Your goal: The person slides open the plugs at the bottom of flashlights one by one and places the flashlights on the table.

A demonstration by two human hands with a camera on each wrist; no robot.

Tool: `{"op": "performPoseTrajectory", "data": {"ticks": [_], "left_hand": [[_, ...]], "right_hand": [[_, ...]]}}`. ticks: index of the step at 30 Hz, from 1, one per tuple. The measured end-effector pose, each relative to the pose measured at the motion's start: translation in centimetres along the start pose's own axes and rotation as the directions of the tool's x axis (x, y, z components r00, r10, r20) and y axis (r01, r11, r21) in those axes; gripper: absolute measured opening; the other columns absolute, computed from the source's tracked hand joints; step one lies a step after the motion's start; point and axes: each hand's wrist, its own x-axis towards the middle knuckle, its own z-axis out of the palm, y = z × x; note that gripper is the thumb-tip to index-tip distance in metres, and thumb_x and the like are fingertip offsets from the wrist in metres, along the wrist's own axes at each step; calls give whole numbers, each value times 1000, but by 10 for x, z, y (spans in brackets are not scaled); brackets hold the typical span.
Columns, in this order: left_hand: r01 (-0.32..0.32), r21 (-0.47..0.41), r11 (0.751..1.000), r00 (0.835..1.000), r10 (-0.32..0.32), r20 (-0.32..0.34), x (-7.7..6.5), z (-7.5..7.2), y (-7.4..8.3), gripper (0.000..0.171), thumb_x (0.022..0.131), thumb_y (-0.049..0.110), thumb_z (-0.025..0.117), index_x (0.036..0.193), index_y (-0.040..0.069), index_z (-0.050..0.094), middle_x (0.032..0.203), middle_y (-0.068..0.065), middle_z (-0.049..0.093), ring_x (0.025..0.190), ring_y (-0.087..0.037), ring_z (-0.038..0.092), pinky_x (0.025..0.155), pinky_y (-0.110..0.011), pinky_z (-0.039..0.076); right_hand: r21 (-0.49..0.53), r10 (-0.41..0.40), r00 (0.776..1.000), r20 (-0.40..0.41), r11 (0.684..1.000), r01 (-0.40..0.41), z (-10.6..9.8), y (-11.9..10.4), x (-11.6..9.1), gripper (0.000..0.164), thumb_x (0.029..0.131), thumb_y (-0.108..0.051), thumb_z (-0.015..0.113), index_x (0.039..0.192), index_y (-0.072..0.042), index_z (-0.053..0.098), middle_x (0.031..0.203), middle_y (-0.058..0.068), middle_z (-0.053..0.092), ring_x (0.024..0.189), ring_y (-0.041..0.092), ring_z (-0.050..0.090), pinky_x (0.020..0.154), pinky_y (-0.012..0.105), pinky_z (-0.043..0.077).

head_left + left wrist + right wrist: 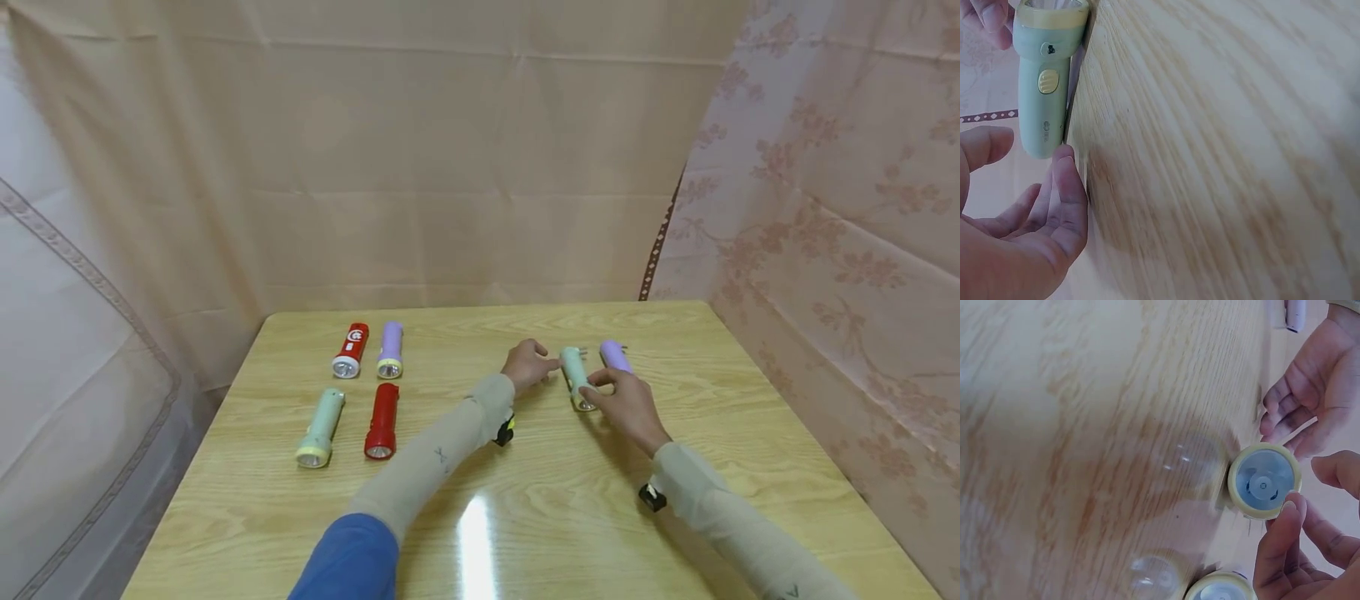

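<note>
A mint-green flashlight (573, 371) with a cream-rimmed head lies on the table at the right, its lens toward the person. At its tail end is the left hand (528, 367), fingertips right by the green body and thumb held apart. The right hand (626, 407) is at the head end. One of its fingertips (1294, 503) meets the cream rim in the right wrist view, while the thumb stands off from it. Just right of the green one lies a purple flashlight (615, 354), its head hidden behind the right hand in the head view.
On the table's left side lie a red-and-white flashlight (352, 350), a purple-and-cream flashlight (391, 348), another green flashlight (322, 427) and a red flashlight (383, 421). Beige curtain (465, 167) hangs behind the wooden table (540, 533); flowered cloth (847, 208) hangs along the right.
</note>
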Motion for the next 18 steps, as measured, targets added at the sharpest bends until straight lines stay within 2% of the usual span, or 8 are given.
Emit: {"op": "performPoseTrajectory", "data": {"ticks": [5, 7, 14, 18], "left_hand": [[-31, 47, 998, 999, 30, 23, -10, -8, -3, 23, 99, 26, 72, 109, 7, 65, 86, -14, 73, 71, -23, 68, 61, -33, 56], [-48, 34, 998, 998, 46, 43, -14, -12, -4, 20, 100, 26, 71, 106, 8, 66, 90, -14, 73, 74, -24, 69, 62, -34, 56], [-131, 28, 991, 986, 127, 108, -31, -27, -10, 18, 102, 27, 67, 102, 10, 67, 96, -17, 72, 82, -31, 70, 67, -40, 59], [-138, 30, 990, 983, 133, 125, -41, -39, -18, 20, 102, 30, 66, 103, 11, 69, 100, -15, 72, 85, -29, 70, 70, -40, 59]], "right_hand": [[-22, -43, 998, -37, 999, 42, 1, -1, -1, 33, 97, -31, 73, 115, -4, 74, 118, 15, 72, 83, 20, 68, 73, 36, 53], [-18, -51, 997, -50, 999, 50, 1, -3, -2, 32, 97, -30, 73, 115, -3, 74, 118, 15, 72, 84, 21, 69, 71, 35, 54], [38, -93, 994, -56, 995, 95, 1, -8, -10, 32, 97, -30, 73, 115, -4, 73, 117, 14, 72, 83, 25, 66, 64, 32, 53], [74, -111, 994, -12, 991, 112, 6, -13, -15, 32, 98, -33, 72, 116, -7, 72, 116, 11, 70, 84, 24, 64, 64, 33, 53]]}}
